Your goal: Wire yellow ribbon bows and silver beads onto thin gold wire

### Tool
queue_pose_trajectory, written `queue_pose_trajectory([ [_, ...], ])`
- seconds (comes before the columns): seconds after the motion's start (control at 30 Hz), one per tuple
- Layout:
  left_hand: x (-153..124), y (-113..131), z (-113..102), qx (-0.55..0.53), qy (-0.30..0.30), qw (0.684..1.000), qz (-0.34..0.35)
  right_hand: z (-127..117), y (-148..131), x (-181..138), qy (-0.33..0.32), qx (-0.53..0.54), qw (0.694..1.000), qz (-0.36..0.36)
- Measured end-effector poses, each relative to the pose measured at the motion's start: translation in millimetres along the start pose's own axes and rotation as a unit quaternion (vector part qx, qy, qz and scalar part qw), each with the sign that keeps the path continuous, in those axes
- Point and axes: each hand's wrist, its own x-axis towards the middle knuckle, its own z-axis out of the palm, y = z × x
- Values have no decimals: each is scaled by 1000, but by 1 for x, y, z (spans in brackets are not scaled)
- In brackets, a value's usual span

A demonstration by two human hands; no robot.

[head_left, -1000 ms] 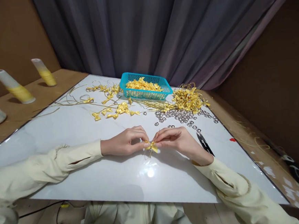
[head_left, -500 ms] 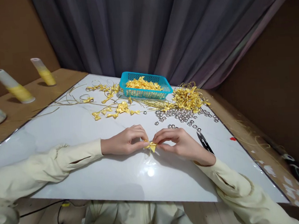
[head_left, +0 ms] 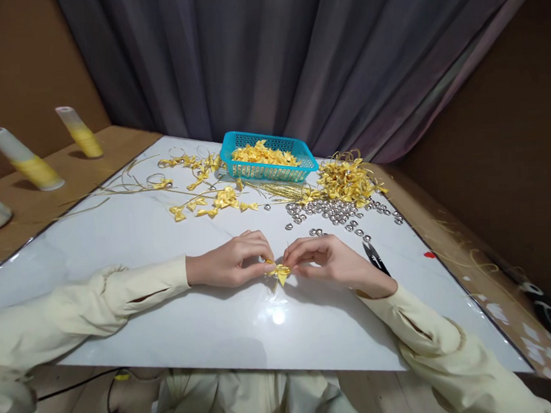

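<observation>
Just above the white table, a small yellow ribbon bow (head_left: 281, 273) is between my two hands. My left hand (head_left: 241, 259) pinches the bow's left side between thumb and fingertips. At its right side, the thumb and fingers of my right hand (head_left: 325, 258) close on the bow, and a thin cord end sticks up by the fingertips. What lies right under the fingertips is hidden. Beside my right wrist are black thread snips (head_left: 376, 259). Small silver rings or beads (head_left: 336, 211) lie scattered beyond my right hand.
A blue basket (head_left: 268, 172) full of yellow bows stands at the back. To its right is a heap of bows with gold cords (head_left: 350, 181); loose bows (head_left: 226, 197) and cords lie to its left. Two yellow thread cones (head_left: 39, 173) stand at far left.
My right fingers have shifted slightly right, and more of the bow shows between the hands. My left hand has hardly moved.
</observation>
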Motion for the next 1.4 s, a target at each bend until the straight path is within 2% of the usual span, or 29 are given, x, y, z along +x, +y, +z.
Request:
queue_pose_trajectory([
  [0.13,-1,-1,0,8,0,1000,7,4,0,0,23,35,999,29],
  [0.37,-3,-3,2,20,-5,1000,16,15,3,2,77,32,996,8],
  [0.67,-3,-1,2,38,-18,999,25,15,4,3,62,23,998,17],
  [1.13,-2,-4,1,35,-25,999,-19,17,2,2,96,38,995,13],
  [1.4,-2,-4,3,30,-25,999,-7,18,2,4,96,40,994,21],
])
